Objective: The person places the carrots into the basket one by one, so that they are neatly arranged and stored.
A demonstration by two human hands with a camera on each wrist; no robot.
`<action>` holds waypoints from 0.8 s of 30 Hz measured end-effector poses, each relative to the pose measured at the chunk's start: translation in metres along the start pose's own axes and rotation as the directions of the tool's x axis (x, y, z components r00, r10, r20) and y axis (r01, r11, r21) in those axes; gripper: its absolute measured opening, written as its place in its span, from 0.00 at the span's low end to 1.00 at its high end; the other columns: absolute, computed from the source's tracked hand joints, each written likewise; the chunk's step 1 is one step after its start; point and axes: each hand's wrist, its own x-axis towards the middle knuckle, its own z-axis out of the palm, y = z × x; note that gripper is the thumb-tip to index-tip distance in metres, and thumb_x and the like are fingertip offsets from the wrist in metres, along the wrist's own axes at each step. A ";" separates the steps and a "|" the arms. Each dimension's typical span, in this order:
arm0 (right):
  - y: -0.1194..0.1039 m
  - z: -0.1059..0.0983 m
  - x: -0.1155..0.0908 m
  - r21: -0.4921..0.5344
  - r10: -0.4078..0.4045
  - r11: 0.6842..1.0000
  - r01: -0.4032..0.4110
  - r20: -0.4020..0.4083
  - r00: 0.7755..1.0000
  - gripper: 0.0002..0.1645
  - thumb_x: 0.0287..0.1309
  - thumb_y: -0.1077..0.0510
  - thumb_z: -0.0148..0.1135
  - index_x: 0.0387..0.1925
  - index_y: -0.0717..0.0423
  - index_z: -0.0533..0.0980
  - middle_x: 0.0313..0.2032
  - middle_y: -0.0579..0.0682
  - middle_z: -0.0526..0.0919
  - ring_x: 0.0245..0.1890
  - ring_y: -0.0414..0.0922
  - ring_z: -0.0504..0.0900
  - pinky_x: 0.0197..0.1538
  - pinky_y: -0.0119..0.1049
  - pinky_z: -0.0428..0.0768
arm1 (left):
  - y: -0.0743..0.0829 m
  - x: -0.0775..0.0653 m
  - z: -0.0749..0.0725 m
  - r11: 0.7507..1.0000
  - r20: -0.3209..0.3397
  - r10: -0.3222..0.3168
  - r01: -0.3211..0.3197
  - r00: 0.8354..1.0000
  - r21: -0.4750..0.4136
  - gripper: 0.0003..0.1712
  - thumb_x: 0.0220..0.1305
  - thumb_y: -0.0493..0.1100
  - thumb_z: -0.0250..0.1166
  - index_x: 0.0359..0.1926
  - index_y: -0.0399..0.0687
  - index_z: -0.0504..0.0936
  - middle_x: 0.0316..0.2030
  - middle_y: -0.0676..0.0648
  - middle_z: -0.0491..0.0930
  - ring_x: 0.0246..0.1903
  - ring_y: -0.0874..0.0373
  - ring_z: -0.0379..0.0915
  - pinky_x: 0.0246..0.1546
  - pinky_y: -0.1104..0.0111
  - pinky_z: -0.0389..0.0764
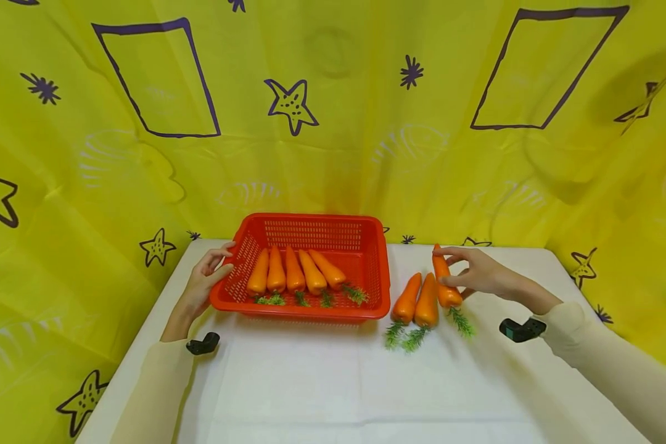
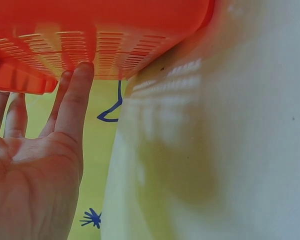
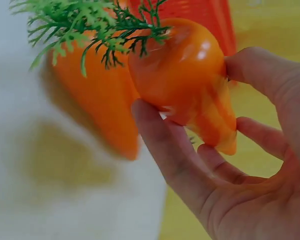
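Note:
My right hand [image 1: 477, 271] grips an orange toy carrot [image 1: 450, 297] with green plastic leaves, its thumb and fingers spread round the body. In the right wrist view the held carrot [image 3: 182, 70] has its leafy end toward the camera and overlaps a second carrot [image 3: 97, 95]. Two more carrots [image 1: 407, 299] [image 1: 427, 302] lie on the table just left of that hand. My left hand [image 1: 202, 277] is at the left side of a red plastic basket [image 1: 311, 311]. Its fairly straight fingers [image 2: 72, 107] touch the slotted wall. Several carrots [image 1: 294, 271] lie side by side inside the basket, leaves toward me.
A white cloth covers the table [image 1: 311, 382]. Yellow curtains [image 1: 344, 172] with purple stars and frames hang close behind the table and at both sides. Each wrist carries a small black device [image 1: 202, 344].

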 end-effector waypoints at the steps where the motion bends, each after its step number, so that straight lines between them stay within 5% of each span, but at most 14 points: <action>1: -0.007 -0.002 0.001 -0.005 -0.013 1.000 0.013 0.000 1.000 0.47 0.64 0.62 0.70 0.77 0.65 0.56 0.67 0.78 0.60 0.36 0.55 0.86 0.37 0.48 0.88 | 0.000 0.000 0.000 1.000 0.004 0.002 -0.002 1.000 0.008 0.11 0.76 0.32 0.57 0.56 0.40 0.72 0.77 0.42 0.58 0.76 0.54 0.51 0.54 0.69 0.81; 12: -0.072 -0.003 0.033 -0.066 -0.130 0.989 0.130 0.006 0.992 0.43 0.66 0.61 0.69 0.77 0.59 0.60 0.68 0.72 0.62 0.40 0.56 0.87 0.40 0.46 0.88 | 0.007 0.005 -0.007 0.987 0.016 0.010 -0.012 1.000 0.162 0.12 0.73 0.31 0.61 0.53 0.29 0.72 0.74 0.41 0.65 0.78 0.47 0.47 0.58 0.74 0.76; 19: -0.099 0.015 0.064 -0.098 -0.164 0.981 0.167 0.043 0.986 0.43 0.65 0.60 0.70 0.76 0.56 0.62 0.68 0.69 0.65 0.33 0.55 0.87 0.40 0.50 0.88 | 0.013 0.006 -0.009 0.963 0.018 0.005 -0.009 1.000 0.269 0.15 0.75 0.34 0.60 0.53 0.25 0.72 0.74 0.37 0.64 0.67 0.59 0.68 0.55 0.74 0.78; 24: -0.116 0.031 0.086 -0.092 -0.187 0.977 0.195 0.087 0.979 0.42 0.66 0.58 0.69 0.77 0.53 0.62 0.68 0.66 0.66 0.32 0.56 0.87 0.40 0.50 0.87 | 0.017 0.007 -0.007 0.945 0.027 0.034 -0.041 0.999 0.326 0.13 0.74 0.33 0.61 0.52 0.26 0.73 0.73 0.35 0.64 0.67 0.57 0.68 0.54 0.74 0.79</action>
